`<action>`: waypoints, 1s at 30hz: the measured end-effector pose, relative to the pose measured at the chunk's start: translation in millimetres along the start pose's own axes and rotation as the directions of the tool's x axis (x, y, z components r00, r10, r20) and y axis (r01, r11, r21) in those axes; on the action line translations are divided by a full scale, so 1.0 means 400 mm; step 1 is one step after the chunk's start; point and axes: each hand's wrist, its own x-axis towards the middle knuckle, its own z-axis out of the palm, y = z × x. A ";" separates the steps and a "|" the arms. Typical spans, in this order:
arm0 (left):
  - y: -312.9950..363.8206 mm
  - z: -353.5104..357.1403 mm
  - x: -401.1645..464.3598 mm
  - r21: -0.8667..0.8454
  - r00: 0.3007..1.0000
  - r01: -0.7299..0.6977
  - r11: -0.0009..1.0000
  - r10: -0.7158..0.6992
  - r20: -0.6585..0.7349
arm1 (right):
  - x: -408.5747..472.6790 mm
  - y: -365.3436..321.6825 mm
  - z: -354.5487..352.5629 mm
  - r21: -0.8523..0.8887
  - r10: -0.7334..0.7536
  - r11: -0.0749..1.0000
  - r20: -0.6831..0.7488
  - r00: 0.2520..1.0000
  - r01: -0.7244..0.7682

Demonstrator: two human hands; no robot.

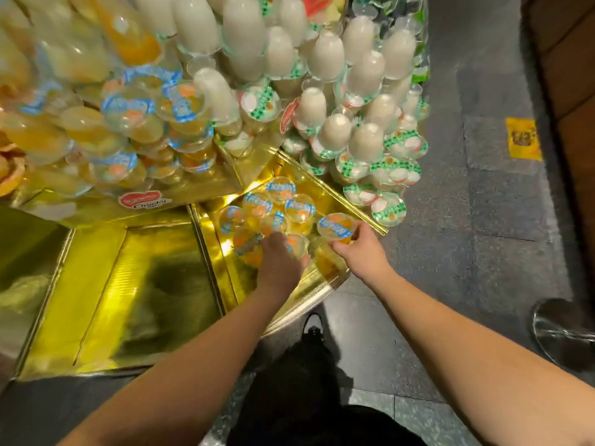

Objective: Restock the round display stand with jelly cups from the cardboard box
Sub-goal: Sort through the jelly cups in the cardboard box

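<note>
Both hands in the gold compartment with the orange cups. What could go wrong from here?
1. The right hand holds an orange jelly cup close to the gold divider; it could knock the rail or slip over the edge.
2. The left hand presses in among the loose orange cups, which lie tilted; a nudge might roll them.
3. The stacked white cups tower beside this compartment; a bump could topple some.

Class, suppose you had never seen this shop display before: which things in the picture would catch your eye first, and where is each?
First, the shiny gold stand filling the lower left. Behind it, at upper right, rises a stack of white jelly cups. In the middle, the right hand holds an orange jelly cup while the left hand reaches among the others.
</note>
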 end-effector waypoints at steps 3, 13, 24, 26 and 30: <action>-0.012 0.051 0.052 0.107 0.999 -0.031 0.994 0.032 -0.008 | 0.080 0.018 0.032 -0.042 0.038 0.998 0.043 0.998 -0.036; -0.019 0.172 0.107 0.139 0.992 0.007 0.990 0.010 -0.126 | 0.197 0.061 0.091 -0.056 0.033 0.998 0.100 0.994 -0.028; -0.038 0.227 0.103 0.012 0.992 0.042 0.999 -0.040 -0.117 | 0.223 0.106 0.108 -0.153 0.078 0.987 0.152 0.985 -0.055; -0.047 0.221 0.099 -0.006 0.995 0.045 0.999 -0.045 -0.088 | 0.232 0.114 0.111 -0.170 0.113 0.982 0.181 0.977 -0.082; -0.062 0.210 0.077 -0.062 0.989 0.044 0.997 -0.053 -0.141 | 0.243 0.107 0.096 -0.138 0.197 0.976 0.254 0.947 -0.166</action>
